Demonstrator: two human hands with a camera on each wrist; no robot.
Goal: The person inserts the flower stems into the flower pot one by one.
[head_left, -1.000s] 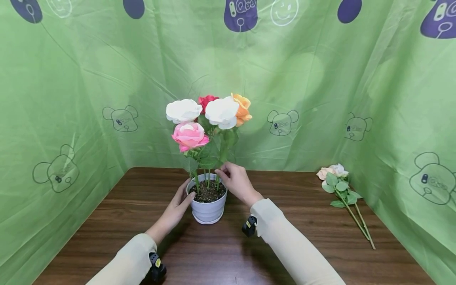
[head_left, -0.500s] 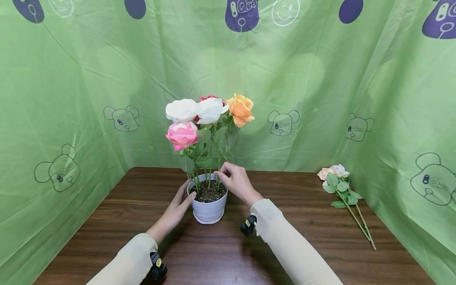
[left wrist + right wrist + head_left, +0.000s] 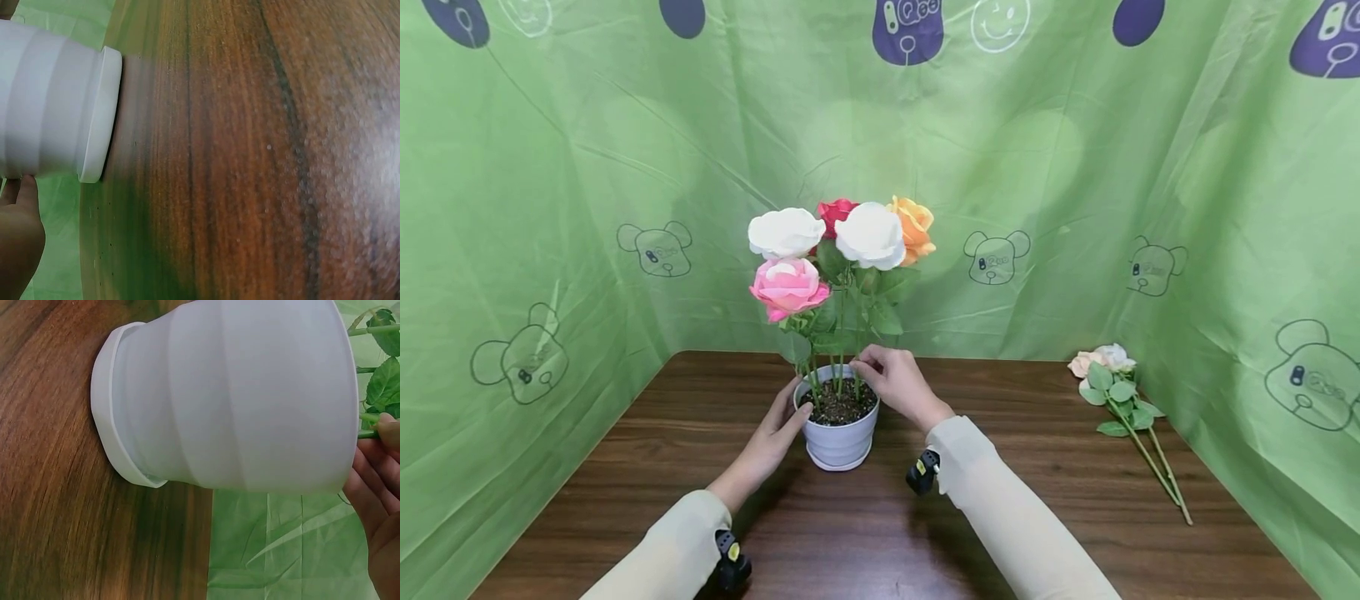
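A white flowerpot (image 3: 838, 446) with dark soil (image 3: 838, 408) stands on its saucer in the middle of the table. Upright in it are a white rose (image 3: 871, 236), another white rose (image 3: 786, 232), a pink rose (image 3: 790, 289), a red rose (image 3: 833, 214) and an orange rose (image 3: 916, 227). My left hand (image 3: 772, 427) holds the pot's left side, thumb at the rim. Above the right rim my right hand (image 3: 898, 385) pinches a green stem (image 3: 369, 417) between thumb and fingers. Leaves hide which bloom that stem bears.
Two pale cut roses (image 3: 1101, 362) with leafy stems lie at the right of the brown wooden table (image 3: 1015, 433). Green printed cloth (image 3: 1052, 183) hangs behind the table and at both sides.
The right white rose swung left, then back right in front of the orange one. The pink rose shifted slightly left overall. Both hands stay at nearly the same places.
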